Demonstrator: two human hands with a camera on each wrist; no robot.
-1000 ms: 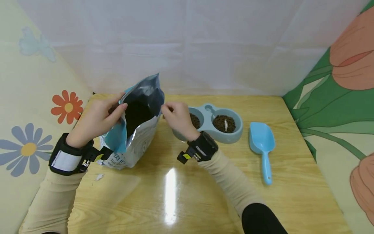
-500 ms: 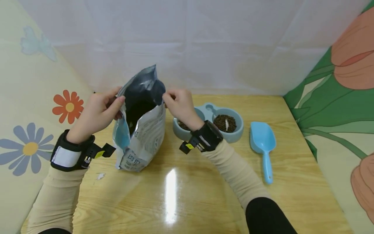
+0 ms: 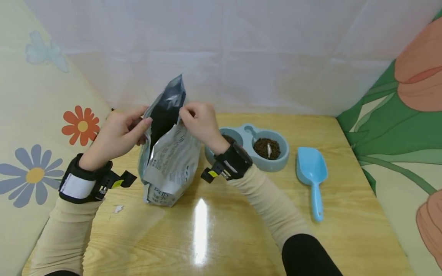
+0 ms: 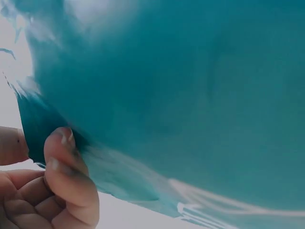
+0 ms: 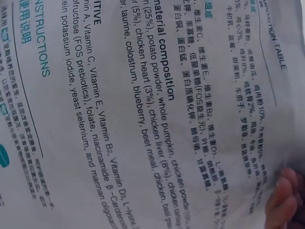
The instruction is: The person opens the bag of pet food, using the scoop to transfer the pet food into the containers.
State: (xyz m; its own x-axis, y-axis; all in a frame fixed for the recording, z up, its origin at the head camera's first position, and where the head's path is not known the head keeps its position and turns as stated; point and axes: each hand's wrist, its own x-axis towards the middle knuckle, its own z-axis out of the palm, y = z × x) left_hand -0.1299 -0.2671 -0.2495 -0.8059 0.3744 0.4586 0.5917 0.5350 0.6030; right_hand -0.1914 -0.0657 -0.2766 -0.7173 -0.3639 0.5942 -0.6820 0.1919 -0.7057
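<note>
A silver and teal pet food bag (image 3: 176, 161) stands on the table with its mouth gaping and its inside dark. My left hand (image 3: 115, 134) pinches the left edge of the mouth between thumb and fingers. On the opposite edge, my right hand (image 3: 203, 124) pinches the foil. The left wrist view is mostly filled by the bag's teal face (image 4: 190, 71), with curled fingertips (image 4: 66, 157) against its edge. Printed text covers the bag's pale panel (image 5: 119, 119) in the right wrist view, and part of the right hand (image 5: 283, 198) shows at the lower right.
Behind my right hand sits a blue-grey double pet bowl (image 3: 248, 143), with brown kibble (image 3: 266, 147) in both wells. A light blue scoop (image 3: 312, 168) lies right of it. A small white scrap (image 3: 118, 209) is on the table. Painted panels flank both sides.
The bag has shifted right and turned more upright, and its mouth has narrowed. Both hands keep hold of its edges; the right hand has come back leftward, closer to the left one.
</note>
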